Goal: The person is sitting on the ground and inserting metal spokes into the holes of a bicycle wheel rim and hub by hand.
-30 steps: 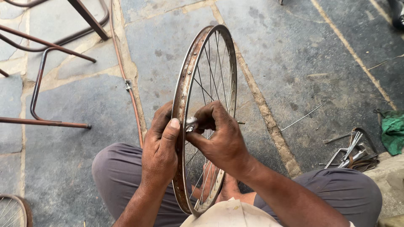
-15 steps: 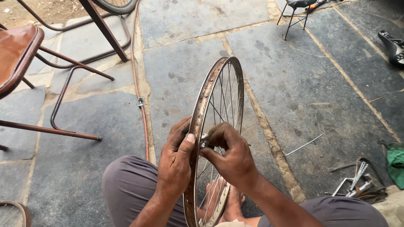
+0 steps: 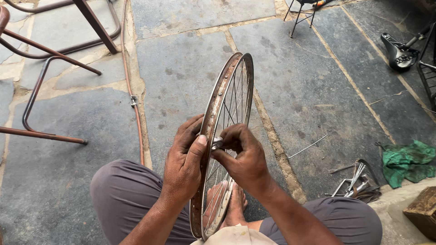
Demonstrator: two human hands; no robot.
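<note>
The view has tipped up to show more floor, while the left hand (image 3: pixel 184 165) still wraps the rusty wheel rim (image 3: pixel 213 113) to keep it upright between the knees, and the right hand (image 3: pixel 243 156) pinches a small spoke tool (image 3: pixel 217 144).

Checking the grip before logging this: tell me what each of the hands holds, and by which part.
The left hand grips the bicycle wheel by its rusty rim. The right hand pinches a small metal piece at the rim's inner side.

packages: none | labels: none | signs: none | screens: none
</note>
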